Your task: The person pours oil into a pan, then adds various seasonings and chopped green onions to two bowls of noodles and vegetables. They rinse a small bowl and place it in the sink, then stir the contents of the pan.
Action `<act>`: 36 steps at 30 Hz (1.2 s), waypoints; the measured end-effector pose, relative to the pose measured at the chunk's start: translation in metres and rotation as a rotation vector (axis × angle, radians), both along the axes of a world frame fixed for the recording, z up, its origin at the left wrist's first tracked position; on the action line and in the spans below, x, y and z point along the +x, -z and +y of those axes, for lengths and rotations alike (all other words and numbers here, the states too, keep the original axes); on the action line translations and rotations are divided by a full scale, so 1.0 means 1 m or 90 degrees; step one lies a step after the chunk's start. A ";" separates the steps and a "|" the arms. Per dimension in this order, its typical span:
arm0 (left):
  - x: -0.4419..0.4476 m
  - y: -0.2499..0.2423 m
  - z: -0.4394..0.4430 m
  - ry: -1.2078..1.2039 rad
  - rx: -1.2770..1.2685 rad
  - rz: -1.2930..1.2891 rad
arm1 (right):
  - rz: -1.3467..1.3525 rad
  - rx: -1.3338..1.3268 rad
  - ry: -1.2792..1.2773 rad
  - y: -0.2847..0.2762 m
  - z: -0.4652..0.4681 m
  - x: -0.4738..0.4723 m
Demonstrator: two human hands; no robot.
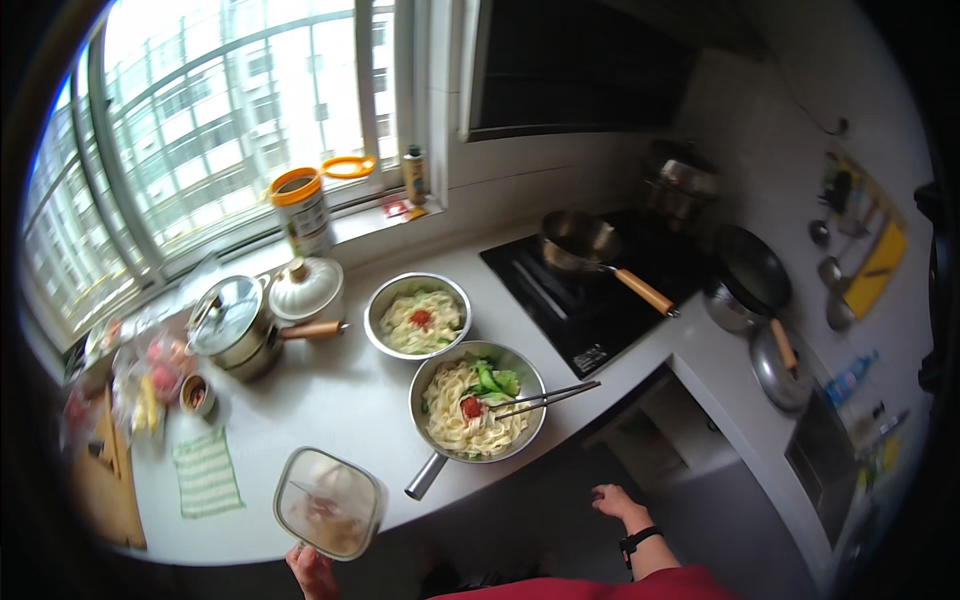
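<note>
My left hand [309, 570] grips the near corner of a rectangular clear food container [291, 469] at the counter's front edge. Pale and reddish food and a thin utensil show inside it. My right hand [615, 501], a dark band on its wrist, hangs beyond the counter's front edge with nothing in it and its fingers loosely bent. Between the hands, a metal pan [427, 490] holds noodles [450, 390], leafy greens [495, 381] and a red dab of sauce [471, 407]. Chopsticks [559, 394] rest across its rim. Behind it, a steel bowl [369, 326] holds more noodles with red sauce.
A lidded steel pot [240, 352], a white lidded pot [307, 292] and a striped cloth [208, 474] occupy the left. A wooden-handled pan [577, 240] stands on the black cooktop [536, 292]. Another pan [750, 270] and a lid [780, 371] are at right.
</note>
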State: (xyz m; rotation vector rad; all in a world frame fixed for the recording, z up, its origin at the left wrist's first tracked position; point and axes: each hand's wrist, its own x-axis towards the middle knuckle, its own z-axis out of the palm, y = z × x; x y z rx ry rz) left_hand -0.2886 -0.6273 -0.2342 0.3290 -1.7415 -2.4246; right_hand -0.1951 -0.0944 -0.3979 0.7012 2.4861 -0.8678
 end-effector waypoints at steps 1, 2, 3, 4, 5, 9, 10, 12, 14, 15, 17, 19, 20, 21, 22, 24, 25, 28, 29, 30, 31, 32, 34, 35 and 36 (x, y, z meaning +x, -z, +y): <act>-0.020 0.006 -0.008 -0.009 -0.012 -0.021 | 0.016 0.024 0.041 -0.008 -0.004 0.008; -0.041 0.011 -0.016 0.031 -0.067 0.009 | 0.033 0.004 0.097 -0.017 -0.007 0.013; -0.063 0.016 -0.020 0.060 -0.117 0.050 | 0.030 -0.009 0.131 -0.027 -0.008 0.016; -0.079 0.022 -0.020 0.048 -0.125 0.059 | 0.030 -0.024 0.162 -0.037 -0.010 0.018; -0.095 0.027 -0.020 0.053 -0.123 0.052 | 0.035 -0.054 0.196 -0.047 -0.011 0.020; -0.139 0.045 -0.015 0.063 -0.095 0.061 | 0.160 -0.062 0.295 -0.096 0.004 0.017; -0.146 0.049 -0.012 0.063 -0.096 0.067 | 0.211 -0.043 0.294 -0.112 0.012 0.012; -0.158 0.055 -0.007 0.056 -0.093 0.066 | 0.271 -0.008 0.326 -0.139 0.029 0.001; -0.166 0.061 0.001 0.030 -0.075 0.051 | 0.322 -0.015 0.352 -0.163 0.046 -0.003; -0.170 0.064 0.006 0.027 -0.064 0.044 | 0.380 -0.066 0.331 -0.169 0.054 -0.008; -0.175 0.071 0.014 -0.022 -0.021 0.029 | 0.349 -0.057 0.290 -0.173 0.070 -0.017; -0.180 0.076 0.017 -0.015 -0.054 0.025 | 0.319 -0.107 0.246 -0.168 0.082 -0.028; -0.180 0.079 0.020 -0.016 -0.051 0.029 | 0.276 -0.151 0.265 -0.162 0.087 -0.036; -0.182 0.082 0.022 -0.024 -0.048 0.035 | 0.236 -0.182 0.245 -0.159 0.093 -0.042; -0.182 0.084 0.025 -0.063 -0.070 0.020 | 0.206 -0.180 0.206 -0.155 0.096 -0.046; -0.184 0.088 0.032 -0.108 -0.076 0.001 | 0.159 -0.180 0.168 -0.148 0.105 -0.062; -0.186 0.089 0.036 -0.111 -0.059 0.009 | 0.130 -0.171 0.178 -0.144 0.104 -0.065; -0.192 0.091 0.039 -0.128 -0.163 -0.009 | 0.058 -0.230 0.071 -0.134 0.097 -0.078; -0.193 0.091 0.039 -0.131 -0.211 0.002 | 0.045 -0.250 0.009 -0.131 0.091 -0.082; -0.193 0.091 0.038 -0.137 -0.260 -0.021 | 0.033 -0.233 -0.044 -0.127 0.083 -0.084; -0.192 0.090 0.038 -0.138 -0.262 0.015 | 0.014 -0.231 -0.112 -0.124 0.075 -0.087; -0.190 0.088 0.037 -0.177 -0.317 -0.039 | 0.017 -0.228 -0.181 -0.122 0.066 -0.089; -0.175 0.081 0.032 -0.208 -0.428 -0.033 | -0.029 -0.252 -0.279 -0.120 0.048 -0.095; -0.166 0.077 0.033 -0.248 -0.457 0.002 | -0.041 -0.256 -0.332 -0.119 0.040 -0.098; -0.154 0.072 0.032 -0.237 -0.478 -0.002 | -0.064 -0.235 -0.372 -0.117 0.032 -0.101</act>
